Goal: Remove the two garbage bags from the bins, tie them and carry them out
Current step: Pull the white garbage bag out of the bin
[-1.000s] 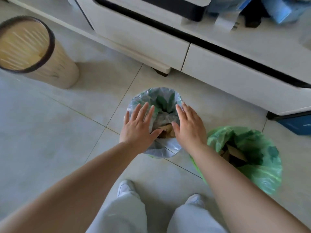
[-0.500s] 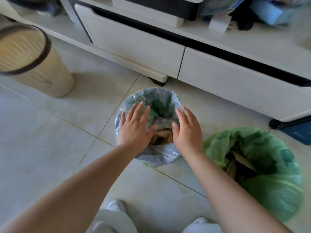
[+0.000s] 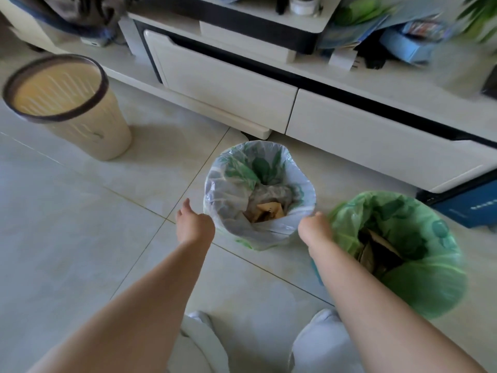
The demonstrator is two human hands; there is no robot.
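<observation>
Your 2 hands flank the pale grey garbage bag [image 3: 295, 181], which stands open-mouthed on the tiled floor [image 3: 80, 224] in front of the white cabinet [image 3: 228, 84], with tan card scraps [image 3: 269, 211] lying inside. Your left hand [image 3: 195, 224] sits just beside the bag's left edge, thumb raised and fingers turned down out of sight, so I cannot tell whether it grips anything. Your right hand [image 3: 314, 230] meets the near right part of the rim; its fingers are hidden too, so its hold cannot be told. The green garbage bag [image 3: 430, 286] stands open just to the right of that hand. A beige slatted bin [image 3: 107, 130] with a dark rim stands well apart at far left, and a blue box [image 3: 468, 208] sits by the cabinet's right end
</observation>
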